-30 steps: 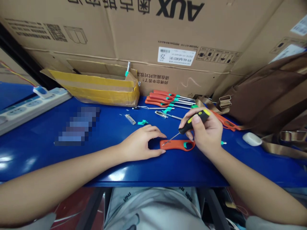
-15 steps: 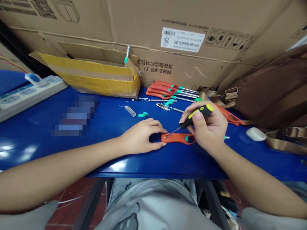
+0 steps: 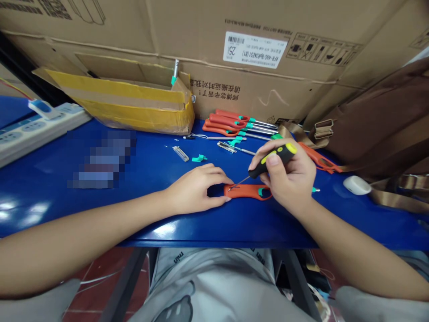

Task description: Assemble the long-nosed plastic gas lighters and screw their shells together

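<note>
An orange lighter [image 3: 247,191] with a green trigger lies flat on the blue table, its handle end pinched between the thumb and fingers of my left hand [image 3: 197,190]. My right hand [image 3: 290,174] grips a black and yellow screwdriver [image 3: 273,160], slanted so that its tip meets the lighter's handle near my left fingertips. The lighter's far end passes beneath my right hand, partly hidden. Beyond my hands lie a clear fuel tank [image 3: 181,153], a loose green trigger [image 3: 199,158] and another clear tank [image 3: 227,147] beside metal rods.
Several orange lighters [image 3: 231,120] are stacked at the back. An opened cardboard box [image 3: 134,109] with yellow tape stands back left, near a power strip [image 3: 43,127]. An orange casing [image 3: 320,158], a white case [image 3: 357,185] and a brown bag [image 3: 385,116] are at the right.
The view has shifted slightly. My left hand still pinches the lighter, and the screwdriver tip stays at nearly the same spot on its handle.
</note>
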Demonstrator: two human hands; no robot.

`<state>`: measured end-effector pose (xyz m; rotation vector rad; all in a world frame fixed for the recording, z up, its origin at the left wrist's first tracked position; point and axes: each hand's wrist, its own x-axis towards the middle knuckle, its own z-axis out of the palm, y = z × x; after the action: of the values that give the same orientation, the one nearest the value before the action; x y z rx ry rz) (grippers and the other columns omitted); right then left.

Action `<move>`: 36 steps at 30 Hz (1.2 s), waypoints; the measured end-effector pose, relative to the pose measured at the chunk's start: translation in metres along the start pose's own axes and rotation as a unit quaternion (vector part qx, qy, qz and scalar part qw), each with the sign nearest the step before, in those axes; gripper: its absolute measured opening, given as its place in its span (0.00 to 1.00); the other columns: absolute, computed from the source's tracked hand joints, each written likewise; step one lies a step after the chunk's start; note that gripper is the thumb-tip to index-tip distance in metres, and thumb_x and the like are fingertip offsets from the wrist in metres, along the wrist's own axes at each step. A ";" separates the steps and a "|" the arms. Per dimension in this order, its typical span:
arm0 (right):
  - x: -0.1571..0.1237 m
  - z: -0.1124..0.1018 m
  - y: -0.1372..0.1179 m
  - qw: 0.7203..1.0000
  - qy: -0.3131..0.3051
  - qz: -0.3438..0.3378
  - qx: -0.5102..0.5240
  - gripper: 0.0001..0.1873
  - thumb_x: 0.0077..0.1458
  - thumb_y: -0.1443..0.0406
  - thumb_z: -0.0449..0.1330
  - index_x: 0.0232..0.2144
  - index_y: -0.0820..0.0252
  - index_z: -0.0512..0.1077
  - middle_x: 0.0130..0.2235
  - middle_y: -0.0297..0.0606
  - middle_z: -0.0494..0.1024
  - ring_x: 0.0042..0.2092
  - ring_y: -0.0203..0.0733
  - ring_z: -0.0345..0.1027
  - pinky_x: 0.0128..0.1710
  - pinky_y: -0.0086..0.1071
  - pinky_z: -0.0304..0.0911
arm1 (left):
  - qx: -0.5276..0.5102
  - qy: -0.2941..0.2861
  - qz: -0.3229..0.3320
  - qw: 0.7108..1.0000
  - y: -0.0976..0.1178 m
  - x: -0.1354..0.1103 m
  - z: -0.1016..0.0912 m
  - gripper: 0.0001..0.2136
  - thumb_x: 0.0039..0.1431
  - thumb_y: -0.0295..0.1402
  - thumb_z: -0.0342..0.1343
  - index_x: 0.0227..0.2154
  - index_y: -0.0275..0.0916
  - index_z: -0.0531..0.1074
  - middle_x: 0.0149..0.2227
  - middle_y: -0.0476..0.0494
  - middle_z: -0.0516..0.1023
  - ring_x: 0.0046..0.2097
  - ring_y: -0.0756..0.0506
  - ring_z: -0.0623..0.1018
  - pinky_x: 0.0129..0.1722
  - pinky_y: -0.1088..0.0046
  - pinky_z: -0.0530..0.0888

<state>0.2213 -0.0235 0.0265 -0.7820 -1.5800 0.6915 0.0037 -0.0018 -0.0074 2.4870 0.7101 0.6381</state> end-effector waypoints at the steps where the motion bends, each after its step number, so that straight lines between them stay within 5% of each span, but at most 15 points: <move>1: 0.000 0.000 0.001 1.000 -0.001 -0.003 0.003 0.09 0.66 0.55 0.60 0.39 0.53 0.72 0.29 0.33 0.78 0.27 0.35 0.71 0.20 0.26 0.62 | -0.001 -0.003 0.000 1.000 0.000 0.000 0.000 0.12 0.63 0.35 0.62 0.48 0.39 0.77 0.46 0.43 0.81 0.48 0.43 0.78 0.52 0.64 0.71; 15: -0.003 0.002 0.005 1.000 -0.015 -0.003 -0.015 0.10 0.63 0.57 0.63 0.45 0.50 0.72 0.31 0.34 0.79 0.30 0.39 0.75 0.24 0.30 0.69 | -0.004 -0.015 -0.005 1.000 -0.001 0.000 0.001 0.14 0.62 0.35 0.63 0.49 0.38 0.76 0.47 0.42 0.80 0.48 0.42 0.77 0.52 0.65 0.71; 18: 0.000 0.002 0.005 0.999 -0.013 -0.010 -0.028 0.21 0.60 0.59 0.66 0.54 0.46 0.70 0.36 0.35 0.80 0.33 0.41 0.77 0.27 0.32 0.71 | -0.005 -0.012 -0.001 1.000 -0.002 0.000 0.003 0.14 0.62 0.35 0.63 0.49 0.37 0.76 0.48 0.41 0.80 0.49 0.42 0.77 0.53 0.64 0.71; 21: 0.008 -0.003 -0.004 0.995 -0.071 0.003 -0.070 0.19 0.61 0.61 0.65 0.54 0.46 0.71 0.45 0.38 0.81 0.35 0.41 0.76 0.27 0.31 0.71 | -0.003 -0.011 -0.002 1.000 -0.003 0.000 0.005 0.14 0.61 0.36 0.63 0.48 0.37 0.77 0.47 0.41 0.79 0.49 0.42 0.76 0.53 0.64 0.71; 24: 0.022 -0.010 -0.024 0.976 -0.186 0.010 -0.116 0.25 0.62 0.64 0.63 0.60 0.45 0.68 0.53 0.38 0.78 0.37 0.42 0.76 0.30 0.32 0.72 | -0.001 -0.015 0.001 1.000 -0.004 0.001 0.005 0.13 0.62 0.36 0.63 0.47 0.37 0.76 0.46 0.41 0.78 0.48 0.42 0.76 0.52 0.65 0.72; 27: 0.034 -0.012 -0.038 0.955 -0.232 -0.017 -0.186 0.24 0.58 0.66 0.66 0.57 0.47 0.72 0.46 0.36 0.81 0.38 0.44 0.76 0.35 0.33 0.70 | -0.004 -0.015 0.005 1.000 -0.005 0.001 0.006 0.12 0.62 0.36 0.63 0.46 0.36 0.76 0.45 0.40 0.78 0.48 0.42 0.76 0.52 0.65 0.72; 32: 0.036 -0.006 -0.031 0.919 -0.169 -0.113 -0.339 0.13 0.58 0.53 0.67 0.40 0.54 0.74 0.29 0.31 0.78 0.25 0.39 0.70 0.27 0.30 0.61 | -0.006 -0.006 0.009 1.000 -0.007 -0.001 0.008 0.15 0.63 0.37 0.63 0.50 0.36 0.76 0.50 0.39 0.78 0.52 0.40 0.76 0.56 0.63 0.71; 36: 0.032 -0.008 -0.031 0.892 -0.214 -0.158 -0.366 0.15 0.68 0.58 0.54 0.53 0.57 0.70 0.49 0.42 0.81 0.45 0.46 0.77 0.42 0.34 0.69 | 0.000 -0.005 0.013 1.000 -0.008 -0.002 0.009 0.15 0.63 0.38 0.62 0.49 0.36 0.77 0.49 0.39 0.78 0.51 0.41 0.77 0.54 0.64 0.72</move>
<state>0.2231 -0.0165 0.0706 -0.9074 -2.3621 -0.0115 0.0045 0.0008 -0.0196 2.5022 0.6757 0.6348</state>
